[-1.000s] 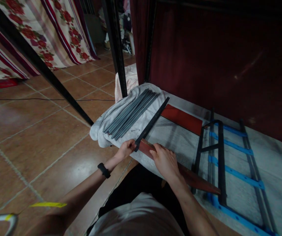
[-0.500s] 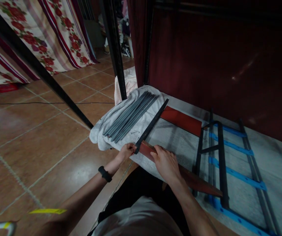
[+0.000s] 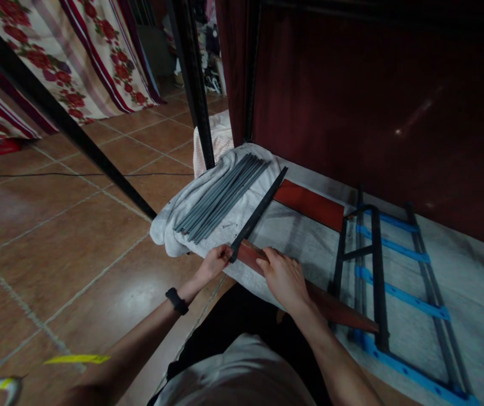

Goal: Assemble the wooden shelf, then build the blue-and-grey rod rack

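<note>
My left hand (image 3: 217,261) is closed in a pinch at the near end of a black metal bar (image 3: 258,211); whatever lies between its fingertips is too small to make out. My right hand (image 3: 284,276) grips a reddish-brown board (image 3: 338,309), thumb on the near side and fingers over the top edge. The board's left end meets the bar close to my left fingertips. Across from it, a second red board (image 3: 309,204) lies between the bar and a black metal frame (image 3: 379,270). A few small screws (image 3: 230,225) rest left of the bar.
A bundle of grey tubes (image 3: 222,197) lies on the grey blanket (image 3: 163,228). To the right is a rack with blue crosspieces (image 3: 414,307). Black posts (image 3: 197,96) rise at the left, before a floral curtain (image 3: 110,67). A dark red panel (image 3: 351,101) stands behind.
Both hands keep nearly the same grip and place at the board and bar. The whole view has shifted slightly, and a dark purple object now shows at the right edge.
</note>
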Available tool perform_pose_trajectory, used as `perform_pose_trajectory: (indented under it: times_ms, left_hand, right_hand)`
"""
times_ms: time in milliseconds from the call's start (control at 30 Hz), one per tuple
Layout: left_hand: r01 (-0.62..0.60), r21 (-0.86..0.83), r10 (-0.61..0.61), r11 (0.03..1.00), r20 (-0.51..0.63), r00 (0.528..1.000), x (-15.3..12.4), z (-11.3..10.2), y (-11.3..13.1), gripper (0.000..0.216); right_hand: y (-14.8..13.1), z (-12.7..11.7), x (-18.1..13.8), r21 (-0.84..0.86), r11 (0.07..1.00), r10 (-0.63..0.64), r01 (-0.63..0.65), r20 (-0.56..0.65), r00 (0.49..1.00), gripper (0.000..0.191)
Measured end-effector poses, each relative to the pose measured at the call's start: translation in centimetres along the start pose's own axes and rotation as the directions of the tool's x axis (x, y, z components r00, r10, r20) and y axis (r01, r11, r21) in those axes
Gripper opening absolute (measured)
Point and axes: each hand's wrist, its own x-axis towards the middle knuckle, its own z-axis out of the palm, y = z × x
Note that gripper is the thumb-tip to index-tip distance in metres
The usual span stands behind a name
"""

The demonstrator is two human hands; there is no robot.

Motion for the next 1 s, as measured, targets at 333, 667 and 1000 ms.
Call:
perform_pose_trajectory:
  times_ms: [333,667,1000]
  left_hand:
    - [-0.015,-0.016,0.015,1.000,-0.012,1.000,0.2,0.1,0.4,0.028]
    - [0.000,0.002,0.000,1.000,0.062,0.998,0.0,-0.9,1.5,0.021]
    - [0.016,0.121,-0.019,0.993,0.029,0.999,0.3,-0.7,1.7,0.011]
  right_hand:
    - [-0.1,0.0,0.0,0.007,1.000,0.008,-0.008,0.019,1.000,0.022]
    - [-0.2,-0.1,-0.1,0.026,1.000,0.007,-0.008,0.020,1.000,0.022]
    - [-0.1,0.3,0.0,0.024,1.000,0.002,-0.003,0.021,1.000,0.020]
